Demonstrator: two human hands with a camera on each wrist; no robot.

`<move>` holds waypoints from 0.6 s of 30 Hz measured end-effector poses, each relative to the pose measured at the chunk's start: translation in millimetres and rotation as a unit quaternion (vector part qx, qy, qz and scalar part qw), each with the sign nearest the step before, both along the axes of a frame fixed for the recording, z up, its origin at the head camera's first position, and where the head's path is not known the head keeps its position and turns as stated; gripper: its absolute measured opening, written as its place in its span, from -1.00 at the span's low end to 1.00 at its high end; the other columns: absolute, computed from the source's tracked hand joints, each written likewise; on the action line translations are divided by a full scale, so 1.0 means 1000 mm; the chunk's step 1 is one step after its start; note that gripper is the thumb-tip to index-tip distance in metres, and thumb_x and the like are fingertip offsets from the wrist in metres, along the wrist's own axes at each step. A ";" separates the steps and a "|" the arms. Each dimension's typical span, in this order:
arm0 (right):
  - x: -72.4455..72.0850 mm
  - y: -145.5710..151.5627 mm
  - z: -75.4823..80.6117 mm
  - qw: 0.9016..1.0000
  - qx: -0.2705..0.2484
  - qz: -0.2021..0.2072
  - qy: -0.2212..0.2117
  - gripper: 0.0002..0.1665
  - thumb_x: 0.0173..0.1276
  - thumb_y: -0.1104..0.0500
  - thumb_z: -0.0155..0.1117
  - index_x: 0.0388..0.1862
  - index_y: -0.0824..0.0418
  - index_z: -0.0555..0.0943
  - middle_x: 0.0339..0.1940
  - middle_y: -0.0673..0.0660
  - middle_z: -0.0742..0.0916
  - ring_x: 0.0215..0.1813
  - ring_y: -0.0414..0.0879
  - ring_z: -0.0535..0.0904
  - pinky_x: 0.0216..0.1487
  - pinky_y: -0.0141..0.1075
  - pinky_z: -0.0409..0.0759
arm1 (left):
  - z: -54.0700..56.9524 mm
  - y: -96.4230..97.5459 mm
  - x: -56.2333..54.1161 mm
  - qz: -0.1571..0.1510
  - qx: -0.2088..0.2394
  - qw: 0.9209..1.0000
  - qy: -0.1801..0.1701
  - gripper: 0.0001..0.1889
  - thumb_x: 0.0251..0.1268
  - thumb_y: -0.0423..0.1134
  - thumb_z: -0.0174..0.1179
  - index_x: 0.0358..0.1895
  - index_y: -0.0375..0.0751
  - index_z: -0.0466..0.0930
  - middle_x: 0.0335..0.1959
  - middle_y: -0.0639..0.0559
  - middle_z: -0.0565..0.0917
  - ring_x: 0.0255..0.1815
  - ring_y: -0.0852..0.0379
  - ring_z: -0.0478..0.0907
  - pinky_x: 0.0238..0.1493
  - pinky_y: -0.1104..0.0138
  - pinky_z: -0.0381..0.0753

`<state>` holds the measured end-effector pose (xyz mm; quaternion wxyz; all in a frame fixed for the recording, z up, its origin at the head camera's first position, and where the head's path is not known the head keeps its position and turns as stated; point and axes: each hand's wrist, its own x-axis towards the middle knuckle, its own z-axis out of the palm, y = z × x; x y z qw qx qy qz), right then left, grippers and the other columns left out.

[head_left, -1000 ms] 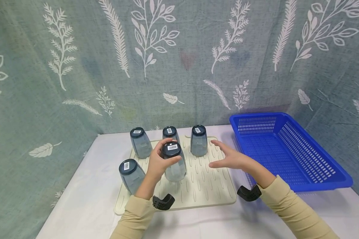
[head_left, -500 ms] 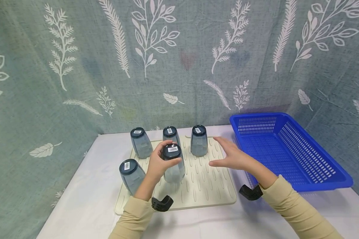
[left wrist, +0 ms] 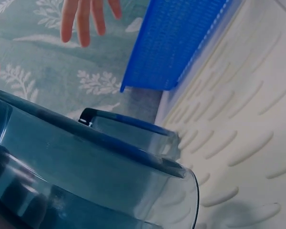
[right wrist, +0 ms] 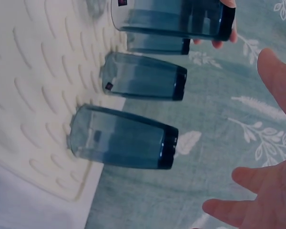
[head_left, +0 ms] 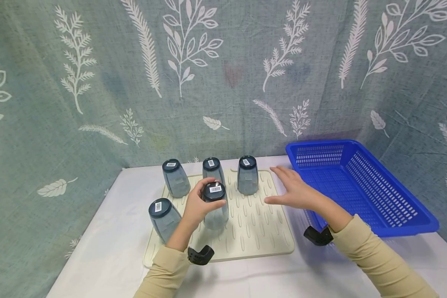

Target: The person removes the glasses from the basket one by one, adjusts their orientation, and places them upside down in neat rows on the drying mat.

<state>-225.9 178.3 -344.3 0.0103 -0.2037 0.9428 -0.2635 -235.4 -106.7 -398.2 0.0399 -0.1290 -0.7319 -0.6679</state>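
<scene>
My left hand (head_left: 196, 207) grips an upside-down blue-tinted drinking glass (head_left: 217, 217) near its dark base, which carries a barcode sticker. The glass stands mouth down, its rim close over the cream ridged drying mat (head_left: 260, 238). In the left wrist view, the glass (left wrist: 90, 162) fills the lower left. My right hand (head_left: 296, 191) is held in the air over the mat's right side, fingers spread and holding nothing. Nearest to it is an inverted glass (head_left: 248, 178) at the mat's back right, also seen as the lowest glass (right wrist: 126, 138) in the right wrist view.
More inverted glasses stand on the mat: one at back left (head_left: 176, 180), one at back middle (head_left: 213, 165) partly hidden, one at front left (head_left: 164, 219) behind my left forearm. A blue perforated basket (head_left: 406, 229) sits on the white table (head_left: 104, 231) at right.
My left hand has lowered the glass slightly toward the mat. My right hand has drawn a little to the right, fingers spreading wider. The other glasses stay put.
</scene>
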 end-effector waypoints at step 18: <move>0.001 0.030 0.016 1.000 0.020 -0.023 -0.002 0.16 0.08 -0.25 0.30 0.43 0.32 -0.01 0.42 0.41 0.07 0.40 0.38 -0.13 0.26 0.32 -0.05 | -0.010 -0.001 -0.004 0.015 -0.033 0.999 -0.040 -0.27 -0.18 -0.43 0.43 0.20 -0.25 0.35 0.16 -0.11 0.47 0.15 0.01 0.41 0.12 0.24 0.44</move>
